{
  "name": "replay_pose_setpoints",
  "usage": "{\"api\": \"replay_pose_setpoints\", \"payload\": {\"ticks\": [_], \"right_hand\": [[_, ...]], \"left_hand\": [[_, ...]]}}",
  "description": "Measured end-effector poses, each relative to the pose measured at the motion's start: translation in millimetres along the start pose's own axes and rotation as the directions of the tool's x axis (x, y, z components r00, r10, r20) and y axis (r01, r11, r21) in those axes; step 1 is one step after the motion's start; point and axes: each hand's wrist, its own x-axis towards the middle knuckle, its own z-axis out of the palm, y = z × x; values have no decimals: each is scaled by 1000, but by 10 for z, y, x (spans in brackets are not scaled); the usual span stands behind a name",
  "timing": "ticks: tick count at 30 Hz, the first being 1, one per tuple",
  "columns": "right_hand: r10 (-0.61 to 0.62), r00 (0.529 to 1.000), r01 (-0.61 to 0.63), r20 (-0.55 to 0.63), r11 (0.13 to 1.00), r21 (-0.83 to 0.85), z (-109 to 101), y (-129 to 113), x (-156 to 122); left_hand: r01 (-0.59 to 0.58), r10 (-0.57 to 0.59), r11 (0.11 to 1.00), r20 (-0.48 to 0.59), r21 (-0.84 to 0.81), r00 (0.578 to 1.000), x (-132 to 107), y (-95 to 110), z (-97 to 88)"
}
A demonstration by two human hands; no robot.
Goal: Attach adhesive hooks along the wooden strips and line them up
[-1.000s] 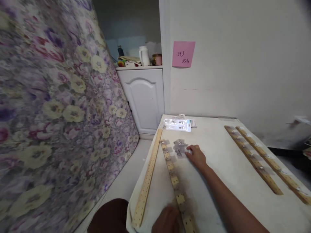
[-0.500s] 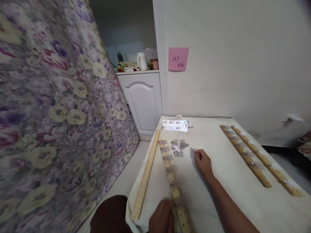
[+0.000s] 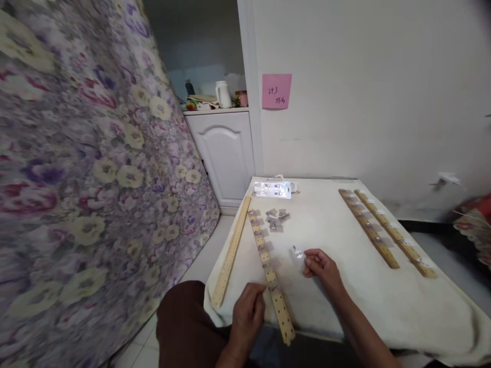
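Pink wall note [image 3: 276,92] reading "243" above smaller handwriting, right hand [image 3: 320,267] pinching a clear-backed hook [image 3: 298,252], left hand [image 3: 248,308] curled at a perforated wooden strip [image 3: 283,313], its grip unclear

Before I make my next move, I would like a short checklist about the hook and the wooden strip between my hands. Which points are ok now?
1. Hook held: ok, at the fingertips of the right hand.
2. Left hand at the middle strip: ok, beside its left edge; whether it presses the strip down: cannot tell.
3. Strip fully supported: not ok, its near end seems to reach past the edge of the table.
4. Hook and strip in contact: not ok, they are apart.
5. Spare hooks at hand: ok, loosely piled right of the strip's far part.
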Motion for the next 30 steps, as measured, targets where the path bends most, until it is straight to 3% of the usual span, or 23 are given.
{"api": "replay_pose_setpoints", "payload": {"ticks": [6,9,12,16,21,30], "right_hand": [[56,981,-58,185,998,6,-22,-180,-479],[121,939,-99,322,992,-84,97,-273,-695],[168,899,-99,404,977,-187,222,-278,-827],[170,897,-61,409,962,-267,304,-225,-878],[108,923,29,370,938,-345,343,-212,-863],[243,919,-163,310,951,-263,412,-117,-835]], "left_hand": [[212,-213,960,11,-182,977,-201,380,-111],[417,-380,839,173,-348,909,-300,553,-55],[539,-443,708,308,-456,842,-355,606,40],[623,-507,625,362,-470,782,-395,555,117],[665,-529,592,404,-455,747,-403,504,118],[673,-601,619,308,-405,737,-326,474,140]]}}
